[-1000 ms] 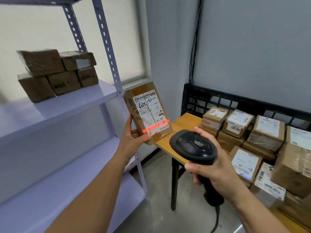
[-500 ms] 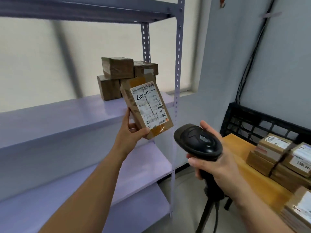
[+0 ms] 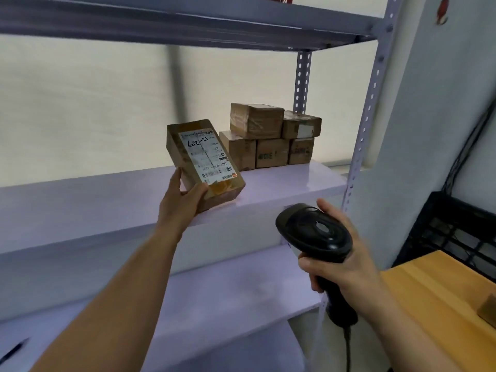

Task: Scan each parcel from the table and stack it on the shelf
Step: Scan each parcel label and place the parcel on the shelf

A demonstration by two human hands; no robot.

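Brown and lilac pretty much everywhere
The parcel [image 3: 205, 165] is brown cardboard with a white label [image 3: 206, 154], black scribble and barcode stripes, tiny orange corner mark. Shelf [image 3: 94, 202] is pale lilac, stacked boxes [image 3: 271, 142] brown, scanner [image 3: 315, 233] black, desk [image 3: 434, 288] honey-yellow wood, crate [image 3: 456, 226] black grid.

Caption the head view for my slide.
Left hand holds labelled parcel near stacked boxes on shelf; right hand grips scanner.
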